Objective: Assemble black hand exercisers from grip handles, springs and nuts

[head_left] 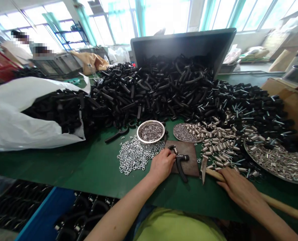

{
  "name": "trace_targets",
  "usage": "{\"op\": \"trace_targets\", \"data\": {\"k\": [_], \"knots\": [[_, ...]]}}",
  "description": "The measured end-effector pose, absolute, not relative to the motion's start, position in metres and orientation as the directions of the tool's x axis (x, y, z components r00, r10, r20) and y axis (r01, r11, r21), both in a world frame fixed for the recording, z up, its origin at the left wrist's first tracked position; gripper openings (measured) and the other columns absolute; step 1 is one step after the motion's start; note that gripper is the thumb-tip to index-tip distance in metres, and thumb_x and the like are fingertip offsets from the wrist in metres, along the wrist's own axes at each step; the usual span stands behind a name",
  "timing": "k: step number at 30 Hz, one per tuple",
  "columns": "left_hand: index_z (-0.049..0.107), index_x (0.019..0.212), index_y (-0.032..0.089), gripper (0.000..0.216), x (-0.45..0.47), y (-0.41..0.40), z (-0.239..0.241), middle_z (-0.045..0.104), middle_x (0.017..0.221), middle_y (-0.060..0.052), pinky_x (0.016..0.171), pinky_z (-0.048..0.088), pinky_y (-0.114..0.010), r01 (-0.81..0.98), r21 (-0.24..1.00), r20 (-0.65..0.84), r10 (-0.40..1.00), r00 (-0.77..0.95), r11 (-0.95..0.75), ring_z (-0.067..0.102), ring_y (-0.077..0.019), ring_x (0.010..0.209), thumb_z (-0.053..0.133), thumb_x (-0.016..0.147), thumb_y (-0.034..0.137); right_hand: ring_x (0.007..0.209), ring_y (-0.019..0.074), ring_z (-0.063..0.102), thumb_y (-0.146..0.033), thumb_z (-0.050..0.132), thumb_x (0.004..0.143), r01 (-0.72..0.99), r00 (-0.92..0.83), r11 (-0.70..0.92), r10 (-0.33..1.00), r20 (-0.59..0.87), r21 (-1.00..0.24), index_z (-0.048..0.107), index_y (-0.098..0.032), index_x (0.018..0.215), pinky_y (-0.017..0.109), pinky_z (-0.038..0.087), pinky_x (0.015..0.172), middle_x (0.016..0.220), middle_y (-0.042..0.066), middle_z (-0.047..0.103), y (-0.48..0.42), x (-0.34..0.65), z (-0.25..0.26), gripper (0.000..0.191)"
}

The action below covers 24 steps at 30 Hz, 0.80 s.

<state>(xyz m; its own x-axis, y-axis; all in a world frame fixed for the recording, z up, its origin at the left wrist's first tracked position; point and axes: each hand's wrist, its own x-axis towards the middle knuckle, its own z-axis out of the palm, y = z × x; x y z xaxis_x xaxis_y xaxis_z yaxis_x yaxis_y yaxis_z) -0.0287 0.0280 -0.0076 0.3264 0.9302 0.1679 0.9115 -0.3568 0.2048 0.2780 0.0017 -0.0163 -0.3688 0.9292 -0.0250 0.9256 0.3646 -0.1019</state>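
My left hand point(162, 165) is closed on a black hand grip strengthener point(181, 167), which lies on a flat brown metal plate point(193, 152). A small coil spring point(175, 150) shows at its upper end, and one curved handle reaches past the plate's near edge. My fingers hide part of its left side. To the right, my right hand point(235, 185) is wrapped around the wooden handle of a hammer point(215, 174). The hammer's metal head point(203, 170) rests low beside the plate's right edge, apart from the grip strengthener.
Loose nuts point(132, 157) lie left of the plate, behind them a steel bowl point(151, 142) of small parts. Springs point(218, 147) and a tray of pins point(277, 164) spread rightward. Black handles point(151, 90) spill from a grey bin point(139, 50). A person point(33, 45) is far left.
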Motion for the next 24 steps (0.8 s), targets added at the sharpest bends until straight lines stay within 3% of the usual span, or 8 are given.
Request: {"op": "trace_targets", "data": {"k": [3,5,10,16,19,21,24], "knots": [[0.052,0.118,0.028,0.03,-0.029,0.016,-0.002,0.052,0.109,-0.006,0.068,0.046,-0.026,0.931,0.196,0.118,0.95,0.29,-0.309,0.051,-0.02,0.097,0.044,0.088,0.028,0.083,0.0257,0.06,-0.034,0.046,0.086,0.939,-0.314,0.314,0.949,0.023,-0.138,0.058,-0.021,0.098,0.038,0.046,0.07,0.091,0.008,0.064,0.002,0.277,-0.016,0.021],[0.045,0.126,0.031,0.039,-0.028,0.01,-0.001,0.051,0.11,-0.008,0.065,0.047,-0.027,0.945,0.191,0.063,0.964,0.257,-0.265,0.053,-0.0213,0.095,0.042,0.088,0.025,0.084,0.0246,0.063,-0.037,0.039,0.089,0.931,-0.28,0.282,0.959,0.039,-0.231,0.057,-0.023,0.106,0.036,0.047,0.067,0.099,0.007,0.066,0.011,0.264,-0.004,0.028],[0.041,0.133,0.029,0.047,-0.023,0.009,-0.005,0.052,0.107,-0.011,0.07,0.048,-0.03,0.949,0.214,-0.016,0.97,0.241,-0.232,0.056,-0.0217,0.09,0.036,0.088,0.018,0.105,0.0226,0.059,-0.033,0.033,0.092,0.825,-0.267,0.356,0.93,0.253,-0.439,0.051,-0.019,0.123,0.035,0.045,0.088,0.119,0.009,0.062,0.052,0.205,0.02,0.038],[0.044,0.132,0.026,0.048,-0.021,0.012,-0.007,0.053,0.106,-0.013,0.075,0.047,-0.033,0.932,0.282,-0.015,0.97,0.242,-0.228,0.056,-0.023,0.091,0.038,0.086,0.015,0.094,0.0217,0.063,-0.029,0.037,0.091,0.844,-0.396,0.425,0.905,0.153,-0.329,0.051,-0.025,0.125,0.034,0.049,0.078,0.112,0.006,0.065,0.069,0.167,0.007,0.037],[0.05,0.129,0.026,0.047,-0.027,0.012,-0.008,0.055,0.101,-0.012,0.078,0.046,-0.035,0.886,0.405,0.031,0.972,0.234,-0.226,0.056,-0.0219,0.088,0.04,0.085,0.015,0.088,0.0195,0.063,-0.031,0.037,0.092,0.867,-0.376,0.44,0.886,0.272,-0.235,0.05,-0.025,0.127,0.031,0.048,0.073,0.103,0.006,0.067,0.046,0.188,0.001,0.037],[0.053,0.126,0.026,0.045,-0.033,0.013,-0.009,0.056,0.098,-0.01,0.079,0.045,-0.035,0.802,0.57,0.047,0.982,0.184,-0.178,0.056,-0.0209,0.085,0.043,0.084,0.016,0.082,0.0188,0.062,-0.031,0.039,0.092,0.89,-0.345,0.425,0.865,0.365,-0.167,0.05,-0.024,0.128,0.029,0.046,0.069,0.098,0.007,0.066,0.023,0.214,-0.006,0.038],[0.056,0.123,0.022,0.041,-0.036,0.014,-0.01,0.06,0.092,-0.008,0.068,0.049,-0.03,0.415,0.905,-0.141,0.987,0.081,0.095,0.058,-0.0179,0.076,0.05,0.082,0.021,0.079,0.0182,0.06,-0.031,0.044,0.091,0.904,-0.34,0.421,0.815,0.468,-0.076,0.051,-0.024,0.128,0.029,0.044,0.07,0.093,0.007,0.065,-0.01,0.256,-0.027,0.038]]}}
